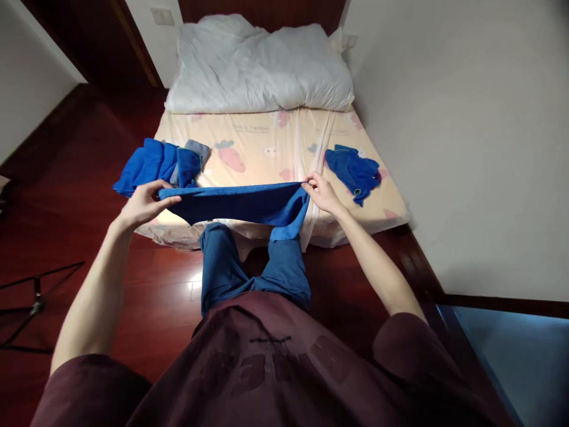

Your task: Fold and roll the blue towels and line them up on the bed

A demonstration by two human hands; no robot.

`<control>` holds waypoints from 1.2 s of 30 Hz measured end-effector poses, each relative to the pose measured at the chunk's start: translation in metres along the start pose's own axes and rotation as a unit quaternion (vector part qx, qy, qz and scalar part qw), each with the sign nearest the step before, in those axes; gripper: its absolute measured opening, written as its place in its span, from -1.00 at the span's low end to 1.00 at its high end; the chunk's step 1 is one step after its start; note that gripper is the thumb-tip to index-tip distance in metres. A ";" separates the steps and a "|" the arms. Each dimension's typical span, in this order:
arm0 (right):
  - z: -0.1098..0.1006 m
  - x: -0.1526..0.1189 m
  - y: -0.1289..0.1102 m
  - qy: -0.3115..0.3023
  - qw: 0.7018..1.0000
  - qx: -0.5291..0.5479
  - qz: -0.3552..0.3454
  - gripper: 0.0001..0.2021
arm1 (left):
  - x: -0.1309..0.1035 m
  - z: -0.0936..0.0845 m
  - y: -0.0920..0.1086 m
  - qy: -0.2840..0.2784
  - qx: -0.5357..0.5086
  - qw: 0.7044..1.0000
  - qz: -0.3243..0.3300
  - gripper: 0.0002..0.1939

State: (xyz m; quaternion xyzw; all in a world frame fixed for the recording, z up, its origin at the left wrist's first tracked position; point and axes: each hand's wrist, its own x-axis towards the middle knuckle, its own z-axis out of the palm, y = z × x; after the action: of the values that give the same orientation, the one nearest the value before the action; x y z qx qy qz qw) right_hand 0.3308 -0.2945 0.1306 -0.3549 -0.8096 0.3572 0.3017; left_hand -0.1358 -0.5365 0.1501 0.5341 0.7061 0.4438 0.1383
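A blue towel (235,204) is stretched sideways between my two hands, above my knees and the near edge of the bed. My left hand (146,204) pinches its left end, thumb on the near side. At the upper right corner, my right hand (320,191) grips the cloth between thumb and fingers. The right end hangs lower, down to my right knee. Just beyond my left hand lies a pile of folded blue and grey towels (153,160). On the bed's right side a crumpled blue cloth (353,169) lies past my right hand.
The bed (258,142) has a cream sheet with carrot prints under thin clear plastic. A white quilt (262,65) is heaped against the headboard. A black tripod's legs (38,305) stand on the red floor at left. A white wall (471,130) borders the right side.
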 end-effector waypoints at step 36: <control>0.000 -0.091 0.114 -0.086 0.991 0.015 0.104 -0.56 | 0.023 -0.080 -0.003 0.331 -0.136 0.934 0.003 -0.33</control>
State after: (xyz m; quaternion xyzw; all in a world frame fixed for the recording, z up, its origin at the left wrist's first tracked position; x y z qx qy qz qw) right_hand 0.4228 -0.3100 0.0188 -0.4008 -0.7855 0.4282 0.1976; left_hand -0.2005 -0.5546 0.1998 0.3356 0.6427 0.6879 -0.0330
